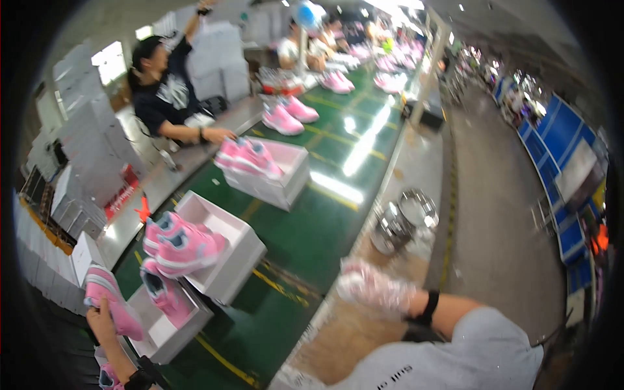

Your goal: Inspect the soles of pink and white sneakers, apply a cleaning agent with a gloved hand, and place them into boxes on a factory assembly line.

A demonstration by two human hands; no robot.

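Note:
At the far lower left, my left hand [101, 322] grips a pink sneaker [112, 302] from its side, with a black band on the wrist. Beside it stands an open white shoebox [159, 351] with another pink sneaker [164, 296] in it. Just beyond, a pair of pink sneakers [188, 247] rests on the near end of a second open white box [224, 260]. Over the metal edge at the right, my right hand [374, 286] is wrapped in shiny clear plastic and smeared by motion. Its fingers cannot be made out.
A green conveyor [292, 234] runs away from me, carrying a third box [279, 182] with sneakers and more pairs [289, 116]. Across it, a person in black [166, 97] touches that box's shoes. Round metal dishes [403, 218] sit on the right ledge. Blue racks [552, 156] line the aisle.

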